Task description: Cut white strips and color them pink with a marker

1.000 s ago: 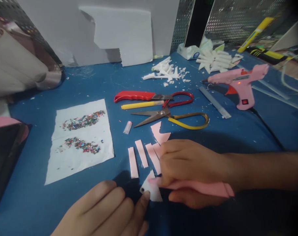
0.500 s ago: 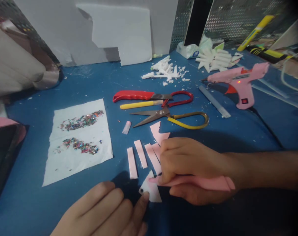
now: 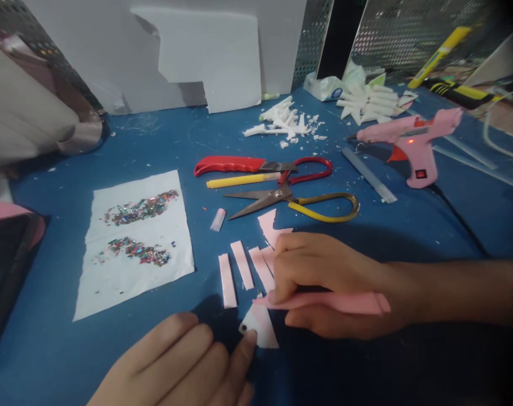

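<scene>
A small white piece [image 3: 265, 332] with a dark dot near its left corner lies flat on the blue table, partly coloured pink. The thumb of my left hand [image 3: 184, 361] presses on its lower left part, the other fingers curled in. In my right hand [image 3: 324, 276] I grip a pink marker [image 3: 336, 302], tilted low, its tip at the top edge of the white piece. Pink strips [image 3: 241, 265] lie just beyond, some partly hidden by my right hand. A notched pink scrap [image 3: 271, 225] sits behind them.
Open scissors [image 3: 277, 194], a red-handled cutter [image 3: 231, 164] and a yellow pen [image 3: 239, 181] lie mid-table. A pink glue gun [image 3: 425, 141] with a lit light stands right. White paper [image 3: 87, 270] at left bears shiny bits. White scraps [image 3: 281, 118] are scattered behind.
My right hand and the marker have shifted slightly up and left, the tip moving toward the top of the white piece. My left hand has stayed put.
</scene>
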A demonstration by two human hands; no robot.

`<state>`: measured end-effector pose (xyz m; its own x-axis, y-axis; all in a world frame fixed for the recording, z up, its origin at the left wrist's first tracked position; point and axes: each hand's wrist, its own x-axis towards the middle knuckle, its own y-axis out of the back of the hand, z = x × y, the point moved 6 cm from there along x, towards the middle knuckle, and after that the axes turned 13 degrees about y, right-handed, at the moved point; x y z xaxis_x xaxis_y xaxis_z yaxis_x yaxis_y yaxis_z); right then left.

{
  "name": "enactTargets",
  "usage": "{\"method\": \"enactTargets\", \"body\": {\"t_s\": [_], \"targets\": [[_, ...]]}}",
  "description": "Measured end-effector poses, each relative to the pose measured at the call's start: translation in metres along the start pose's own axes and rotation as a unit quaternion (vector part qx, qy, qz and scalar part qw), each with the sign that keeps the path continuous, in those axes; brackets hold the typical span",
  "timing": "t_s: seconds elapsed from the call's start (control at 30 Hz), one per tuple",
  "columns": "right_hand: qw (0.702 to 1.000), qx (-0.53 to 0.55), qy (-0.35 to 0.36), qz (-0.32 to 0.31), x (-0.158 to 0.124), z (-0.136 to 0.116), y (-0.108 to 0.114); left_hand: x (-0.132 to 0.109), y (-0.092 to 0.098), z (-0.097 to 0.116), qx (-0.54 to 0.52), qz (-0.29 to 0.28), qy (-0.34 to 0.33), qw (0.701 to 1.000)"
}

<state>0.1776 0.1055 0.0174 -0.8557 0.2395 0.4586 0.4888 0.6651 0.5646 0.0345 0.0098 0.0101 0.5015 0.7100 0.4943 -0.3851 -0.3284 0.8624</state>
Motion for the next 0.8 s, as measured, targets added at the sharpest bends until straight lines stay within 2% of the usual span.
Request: {"method": "enactTargets", "body": {"t_s": [0.1, 0.23, 0.33, 0.43, 0.57, 0.67, 0.8], "targets": [[0.999, 0.028, 0.026, 0.006, 0.0011, -0.0039, 0.0004, 0.0012, 0.0003, 0.0002, 0.001, -0.002, -0.001, 1.000], [1.000, 0.010, -0.007, -0.013, 0.0015, -0.0009, -0.0006, 0.0038, 0.0020, 0.0005, -0.006, 0.001, -0.001, 1.000], [0.999, 0.044, 0.004, -0.011, 0.0022, -0.0026, -0.0013, 0.0034, 0.0014, 0.0004, -0.009, -0.004, -0.003, 1.000], [1.000, 0.020, -0.016, -0.017, 0.0014, 0.0001, -0.0023, 0.0010, -0.0002, -0.0007, -0.008, -0.011, 0.000, 1.000], [0.999, 0.035, 0.019, -0.002, 0.0019, -0.0033, -0.0018, -0.0026, -0.0012, -0.0011, -0.002, -0.010, -0.004, 1.000], [1.000, 0.007, -0.010, -0.020, 0.0009, -0.0002, -0.0027, -0.0023, -0.0010, -0.0008, 0.002, -0.009, -0.001, 1.000], [0.999, 0.029, 0.006, -0.012, 0.0021, -0.0026, -0.0014, 0.0006, 0.0006, 0.0001, -0.004, -0.001, 0.003, 1.000]]}}
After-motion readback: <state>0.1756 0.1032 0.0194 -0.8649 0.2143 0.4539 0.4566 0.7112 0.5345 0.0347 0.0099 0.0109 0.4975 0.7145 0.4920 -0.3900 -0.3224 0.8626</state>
